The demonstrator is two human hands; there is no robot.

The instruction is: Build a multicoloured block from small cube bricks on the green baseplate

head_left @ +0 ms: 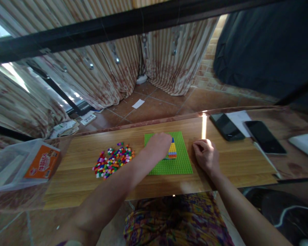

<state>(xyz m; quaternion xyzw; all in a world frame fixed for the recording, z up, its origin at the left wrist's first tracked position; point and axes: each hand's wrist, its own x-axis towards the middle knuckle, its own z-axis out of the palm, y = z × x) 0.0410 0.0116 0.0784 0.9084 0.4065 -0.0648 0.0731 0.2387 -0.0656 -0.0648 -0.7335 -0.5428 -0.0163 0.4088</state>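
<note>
My left hand (159, 142) is bent down over a green studded baseplate (181, 167). Its fingers are closed, and the back of the hand hides the tips and anything between them. Right beside it, a small block of yellow, blue and orange bricks (172, 152) is fixed on the plate, partly covered by the hand. My right hand (207, 156) rests on the wooden board in a loose fist, to the right of the baseplate, with nothing visible in it. A heap of small loose bricks (114, 161) in many colours lies left of the baseplate.
The wooden board (74, 171) spans the table. A clear plastic box (12, 181) with an orange label stands at the left end. On the right lie a dark phone-like device (227, 127), white paper (238, 121), a second black phone (265, 136) and a white object (305, 145).
</note>
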